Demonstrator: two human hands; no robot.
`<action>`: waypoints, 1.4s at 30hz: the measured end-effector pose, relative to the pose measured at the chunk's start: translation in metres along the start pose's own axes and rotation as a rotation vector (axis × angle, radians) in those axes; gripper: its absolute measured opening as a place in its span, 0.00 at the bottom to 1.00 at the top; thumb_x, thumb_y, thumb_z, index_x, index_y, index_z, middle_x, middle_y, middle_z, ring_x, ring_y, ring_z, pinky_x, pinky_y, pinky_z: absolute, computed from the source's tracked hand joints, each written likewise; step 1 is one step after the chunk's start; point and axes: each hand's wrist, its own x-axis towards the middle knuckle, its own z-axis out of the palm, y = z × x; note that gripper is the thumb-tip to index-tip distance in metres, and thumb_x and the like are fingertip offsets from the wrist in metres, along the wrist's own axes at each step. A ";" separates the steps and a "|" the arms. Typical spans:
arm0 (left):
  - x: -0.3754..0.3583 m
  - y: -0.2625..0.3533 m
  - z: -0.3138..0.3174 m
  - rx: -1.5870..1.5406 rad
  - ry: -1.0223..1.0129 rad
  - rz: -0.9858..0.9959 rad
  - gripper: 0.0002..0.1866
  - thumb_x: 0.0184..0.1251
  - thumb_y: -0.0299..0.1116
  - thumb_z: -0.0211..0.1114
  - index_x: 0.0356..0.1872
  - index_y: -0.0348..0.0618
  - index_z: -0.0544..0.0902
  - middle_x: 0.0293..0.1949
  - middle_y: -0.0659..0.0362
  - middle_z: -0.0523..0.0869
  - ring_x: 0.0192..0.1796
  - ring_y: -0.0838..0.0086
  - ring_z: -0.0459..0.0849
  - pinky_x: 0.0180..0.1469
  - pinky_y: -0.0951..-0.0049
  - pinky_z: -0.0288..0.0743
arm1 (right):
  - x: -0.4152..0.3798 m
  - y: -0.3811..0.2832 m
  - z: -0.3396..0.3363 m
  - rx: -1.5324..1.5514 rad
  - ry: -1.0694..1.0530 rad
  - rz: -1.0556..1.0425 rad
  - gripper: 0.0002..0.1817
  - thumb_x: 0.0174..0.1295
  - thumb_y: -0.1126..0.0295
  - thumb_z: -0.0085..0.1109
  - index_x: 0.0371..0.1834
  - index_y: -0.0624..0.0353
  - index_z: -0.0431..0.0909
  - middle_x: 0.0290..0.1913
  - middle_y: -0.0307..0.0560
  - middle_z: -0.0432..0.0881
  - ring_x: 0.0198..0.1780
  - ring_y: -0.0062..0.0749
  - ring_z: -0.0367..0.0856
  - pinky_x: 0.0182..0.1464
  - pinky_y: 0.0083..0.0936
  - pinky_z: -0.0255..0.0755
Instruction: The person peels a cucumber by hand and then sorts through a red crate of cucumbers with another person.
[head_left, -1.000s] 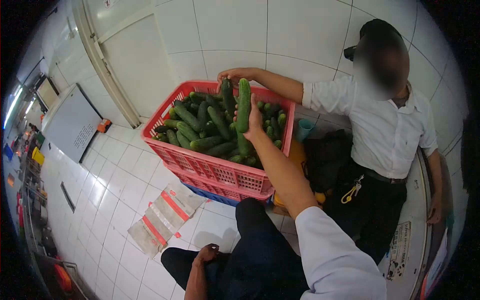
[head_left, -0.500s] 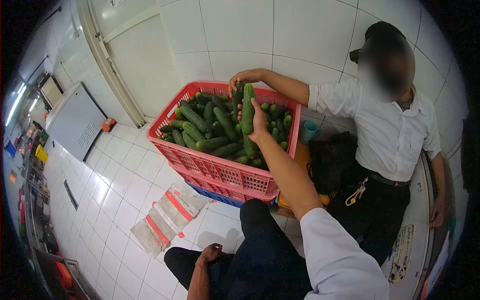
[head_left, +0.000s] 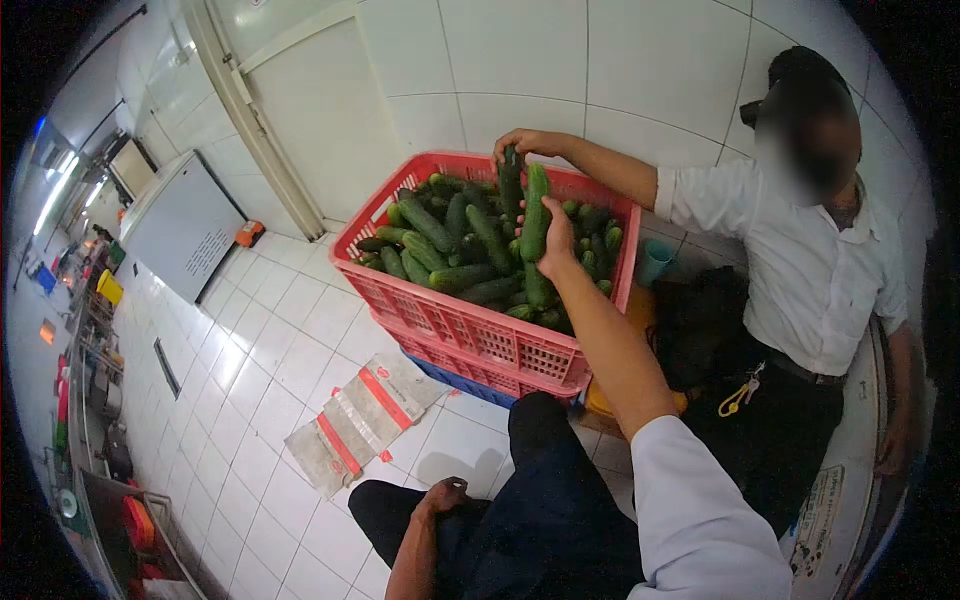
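My right hand [head_left: 553,240] is closed around a green cucumber [head_left: 536,205], held upright over the red plastic crate [head_left: 470,325]. The crate is heaped with many cucumbers [head_left: 425,225]. Beside mine, a co-worker's hand [head_left: 530,143] grips the top of another, darker cucumber [head_left: 511,178]. Down at my thigh, my left hand [head_left: 443,495] rests with its fingers loosely curled and nothing visible in them.
Under the crate is a blue base [head_left: 450,378]. A flattened sack with red stripes [head_left: 362,420] lies on the tiled floor. The co-worker [head_left: 800,260] sits at my right, near a teal cup [head_left: 655,262] and a dark bag [head_left: 700,320]. A white chest [head_left: 185,230] stands farther left.
The whole view has shifted, so the crate and people appear farther right. My right hand still holds the cucumber upright, and the co-worker's hand stays on the one beside it.
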 end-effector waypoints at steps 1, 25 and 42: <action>0.000 -0.002 -0.001 -0.047 -0.015 -0.037 0.16 0.70 0.33 0.59 0.56 0.39 0.78 0.37 0.56 0.87 0.39 0.74 0.85 0.45 0.72 0.79 | 0.001 0.001 0.000 -0.038 0.044 -0.017 0.23 0.67 0.49 0.54 0.50 0.59 0.76 0.36 0.42 0.80 0.32 0.27 0.79 0.33 0.29 0.77; 0.032 -0.053 0.004 -0.014 -0.012 0.057 0.20 0.71 0.41 0.57 0.56 0.38 0.79 0.37 0.52 0.90 0.40 0.66 0.87 0.46 0.69 0.77 | -0.001 0.002 -0.002 0.115 -0.176 0.043 0.30 0.72 0.44 0.35 0.61 0.59 0.68 0.47 0.58 0.85 0.38 0.33 0.82 0.43 0.26 0.77; 0.011 -0.025 0.000 0.051 -0.018 0.078 0.16 0.72 0.33 0.58 0.56 0.37 0.78 0.38 0.54 0.87 0.36 0.72 0.83 0.41 0.72 0.77 | 0.020 0.017 -0.020 0.149 -0.009 0.210 0.25 0.75 0.47 0.42 0.48 0.58 0.78 0.39 0.48 0.85 0.36 0.37 0.84 0.40 0.34 0.81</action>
